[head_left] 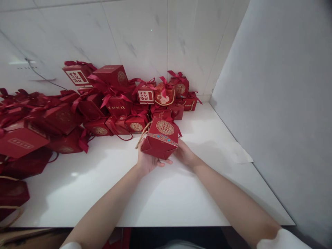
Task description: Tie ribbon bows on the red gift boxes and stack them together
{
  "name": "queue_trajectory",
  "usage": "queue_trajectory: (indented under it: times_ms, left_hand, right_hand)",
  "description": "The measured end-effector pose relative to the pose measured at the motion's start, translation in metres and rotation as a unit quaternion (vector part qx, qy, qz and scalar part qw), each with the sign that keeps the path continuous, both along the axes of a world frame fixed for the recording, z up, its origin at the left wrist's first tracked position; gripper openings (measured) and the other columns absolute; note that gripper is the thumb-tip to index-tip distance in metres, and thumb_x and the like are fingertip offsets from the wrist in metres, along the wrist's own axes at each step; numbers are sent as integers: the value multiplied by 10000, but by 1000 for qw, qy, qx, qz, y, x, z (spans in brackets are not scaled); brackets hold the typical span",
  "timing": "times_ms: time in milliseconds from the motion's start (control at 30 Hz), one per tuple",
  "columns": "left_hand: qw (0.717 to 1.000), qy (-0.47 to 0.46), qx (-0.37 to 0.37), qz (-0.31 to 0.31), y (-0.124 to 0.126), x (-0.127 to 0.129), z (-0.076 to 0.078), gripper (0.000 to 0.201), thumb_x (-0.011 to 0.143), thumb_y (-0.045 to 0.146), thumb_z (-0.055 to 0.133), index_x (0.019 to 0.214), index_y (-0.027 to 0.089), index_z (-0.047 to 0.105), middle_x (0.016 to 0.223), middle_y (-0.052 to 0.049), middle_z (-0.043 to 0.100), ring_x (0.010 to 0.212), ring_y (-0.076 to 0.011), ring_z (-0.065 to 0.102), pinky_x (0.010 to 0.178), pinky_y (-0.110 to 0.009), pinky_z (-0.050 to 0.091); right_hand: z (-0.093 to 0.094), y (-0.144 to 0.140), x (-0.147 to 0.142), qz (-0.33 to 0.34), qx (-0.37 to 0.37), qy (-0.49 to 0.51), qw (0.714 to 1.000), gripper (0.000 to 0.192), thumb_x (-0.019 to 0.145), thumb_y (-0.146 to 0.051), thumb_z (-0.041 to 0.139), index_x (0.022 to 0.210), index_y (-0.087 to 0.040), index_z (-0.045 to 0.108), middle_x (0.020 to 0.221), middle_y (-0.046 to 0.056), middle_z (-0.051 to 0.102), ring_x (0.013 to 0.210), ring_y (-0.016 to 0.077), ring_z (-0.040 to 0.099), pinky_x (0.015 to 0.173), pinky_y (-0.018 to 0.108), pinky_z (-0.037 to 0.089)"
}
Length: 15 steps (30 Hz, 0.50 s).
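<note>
A red gift box [160, 141] with a round gold double-happiness emblem, a band of blue and gold pattern and a gold twisted cord handle is held up over the white table. My left hand [149, 160] cups it from below and the left, the fingers curled under its base. Against the box's right side lies my right hand [184, 152]; its fingers are mostly hidden behind the box. A red ribbon shows at the box's far right edge. Just beyond it stand more red gift boxes [136, 125] with ribbons.
Many red boxes [62, 117] are piled along the left and back of the white table [166, 197]. A marble-patterned wall [140, 38] rises behind, and a plain pale wall [280, 103] bounds the right. A paper sheet [241, 154] lies by the right edge.
</note>
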<state>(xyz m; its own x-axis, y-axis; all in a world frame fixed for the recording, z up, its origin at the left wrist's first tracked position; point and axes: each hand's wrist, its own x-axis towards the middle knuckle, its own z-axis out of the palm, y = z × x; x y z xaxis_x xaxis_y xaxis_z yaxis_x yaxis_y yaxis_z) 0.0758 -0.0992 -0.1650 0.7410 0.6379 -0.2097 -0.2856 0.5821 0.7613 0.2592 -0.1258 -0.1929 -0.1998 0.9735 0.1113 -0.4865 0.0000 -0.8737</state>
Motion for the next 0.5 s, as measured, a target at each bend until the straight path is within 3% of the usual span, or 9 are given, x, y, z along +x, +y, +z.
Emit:
queue_trajectory:
  times_ms: [133,300,367,500]
  left_hand:
    - [997,-26,-47,-57,1,0,2,943,752,838,298,1300,118,562,1083,-197,716,767,-305,739,444,-251,496]
    - [995,-50,-67,-55,-3,4,12,886,823,758,309,1449,138,408,1300,-187,628,1141,-337,650,718,-315,585]
    - [994,-54,-70,-61,-5,5,15,893,833,751,318,1467,124,377,1350,-199,590,1215,-342,603,784,-340,584]
    - [993,-67,-73,-67,-3,5,11,936,837,783,273,1437,77,409,1353,-234,579,1192,-334,622,748,-309,585]
  right_hand:
    - [-2,3,0,30,-4,18,999,426,852,-656,574,888,-239,648,674,-7,634,586,174,577,620,320,457]
    - [-8,12,-4,-3,-93,35,995,465,840,-656,575,658,-229,566,532,-37,505,519,146,469,594,304,440]
    - [-10,15,-5,-16,-107,39,993,444,832,-620,603,632,-229,541,518,-43,485,534,149,472,607,301,442]
    - [-14,16,-4,-11,-112,37,993,379,832,-579,620,719,-219,597,605,-30,571,600,159,531,635,302,449]
